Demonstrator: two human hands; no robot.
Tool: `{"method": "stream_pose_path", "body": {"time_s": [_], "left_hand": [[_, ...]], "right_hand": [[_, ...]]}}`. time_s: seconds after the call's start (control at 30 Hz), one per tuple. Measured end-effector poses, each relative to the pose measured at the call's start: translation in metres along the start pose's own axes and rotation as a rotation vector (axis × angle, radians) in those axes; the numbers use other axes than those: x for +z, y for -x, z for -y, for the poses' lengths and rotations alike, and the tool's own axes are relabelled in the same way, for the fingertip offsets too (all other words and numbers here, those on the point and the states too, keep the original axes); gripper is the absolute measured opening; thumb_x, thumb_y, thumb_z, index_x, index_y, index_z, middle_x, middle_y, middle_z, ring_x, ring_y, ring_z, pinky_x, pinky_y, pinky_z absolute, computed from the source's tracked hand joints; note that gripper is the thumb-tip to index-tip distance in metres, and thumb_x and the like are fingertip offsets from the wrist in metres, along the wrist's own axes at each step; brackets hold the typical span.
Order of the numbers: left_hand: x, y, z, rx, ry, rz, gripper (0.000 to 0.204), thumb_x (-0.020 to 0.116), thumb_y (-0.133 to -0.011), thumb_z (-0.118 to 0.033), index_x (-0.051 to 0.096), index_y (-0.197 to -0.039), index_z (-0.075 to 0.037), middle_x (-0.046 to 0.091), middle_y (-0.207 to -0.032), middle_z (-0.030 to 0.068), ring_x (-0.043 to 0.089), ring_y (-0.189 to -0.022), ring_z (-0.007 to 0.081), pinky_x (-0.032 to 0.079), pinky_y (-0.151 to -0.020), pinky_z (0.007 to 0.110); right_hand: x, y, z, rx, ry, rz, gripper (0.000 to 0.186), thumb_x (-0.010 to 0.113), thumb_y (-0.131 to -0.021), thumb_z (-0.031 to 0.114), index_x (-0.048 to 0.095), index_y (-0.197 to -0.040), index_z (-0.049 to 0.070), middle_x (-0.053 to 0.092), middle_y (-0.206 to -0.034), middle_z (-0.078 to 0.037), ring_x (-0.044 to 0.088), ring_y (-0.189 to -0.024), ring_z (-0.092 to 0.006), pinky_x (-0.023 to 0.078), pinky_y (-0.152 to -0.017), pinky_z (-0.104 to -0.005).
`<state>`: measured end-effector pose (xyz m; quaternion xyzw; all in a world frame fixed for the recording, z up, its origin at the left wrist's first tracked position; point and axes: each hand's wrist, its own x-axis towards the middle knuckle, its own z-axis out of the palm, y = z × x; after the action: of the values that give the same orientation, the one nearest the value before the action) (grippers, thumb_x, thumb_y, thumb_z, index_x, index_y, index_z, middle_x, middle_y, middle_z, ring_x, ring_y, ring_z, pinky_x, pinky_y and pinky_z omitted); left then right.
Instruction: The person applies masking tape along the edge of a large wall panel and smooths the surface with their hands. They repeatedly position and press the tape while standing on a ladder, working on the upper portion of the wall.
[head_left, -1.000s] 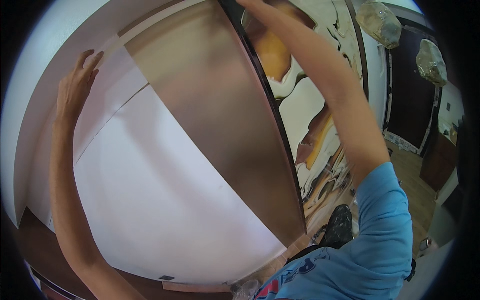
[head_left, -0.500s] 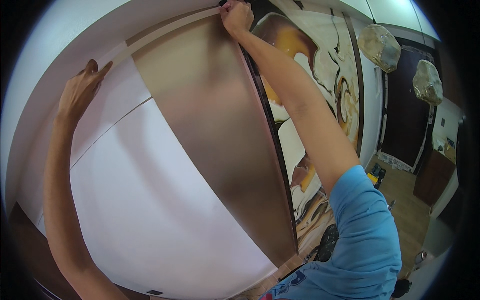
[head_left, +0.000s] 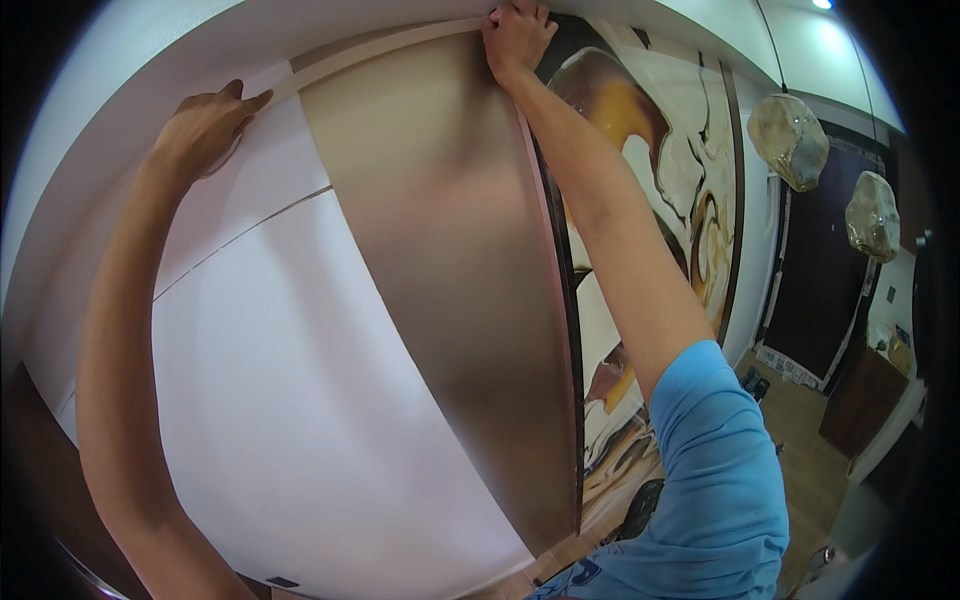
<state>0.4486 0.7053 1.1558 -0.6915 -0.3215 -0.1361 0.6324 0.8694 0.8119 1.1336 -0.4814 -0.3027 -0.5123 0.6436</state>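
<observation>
Both hands (head_left: 205,122) (head_left: 518,42) apparently touch pale strip (head_left: 390,47).

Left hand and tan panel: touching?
Apart. In the head view, the left hand stops short of the tan panel's left edge, with some white panel showing between them.

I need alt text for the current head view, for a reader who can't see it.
A person reaches up, left hand and right hand near opposite ends of a pale strip along the top of a brown panel. White panels are to the left, a swirl-patterned panel to the right, and two lamps hang farther right.
</observation>
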Motion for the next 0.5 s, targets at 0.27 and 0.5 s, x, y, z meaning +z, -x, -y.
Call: {"method": "stream_pose_path", "body": {"time_s": [0.27,0.5], "left_hand": [[0.0038,-0.0016,-0.0020,-0.026,0.005,0.033,0.048,0.057,-0.095,-0.004,0.061,-0.141,-0.016,0.064,-0.106,0.0171,0.066,-0.086,0.0358,0.055,-0.078,0.048],[0.0051,-0.0036,-0.0024,-0.043,0.010,0.037,0.045,0.054,-0.098,-0.005,0.062,-0.142,-0.014,0.065,-0.106,0.0171,0.066,-0.086,0.0359,0.056,-0.081,0.048]], "right_hand": [[0.0083,0.0008,0.0008,0.003,0.053,-0.005,0.023,0.075,-0.087,0.032,0.077,-0.098,0.012,0.062,-0.124,-0.009,0.052,-0.124,-0.0292,0.041,-0.103,-0.0507],[0.0096,0.0029,0.0011,-0.017,0.066,-0.052,0.018,0.076,-0.084,0.030,0.076,-0.094,0.015,0.062,-0.118,-0.007,0.053,-0.122,-0.0284,0.042,-0.101,-0.0499]]}}
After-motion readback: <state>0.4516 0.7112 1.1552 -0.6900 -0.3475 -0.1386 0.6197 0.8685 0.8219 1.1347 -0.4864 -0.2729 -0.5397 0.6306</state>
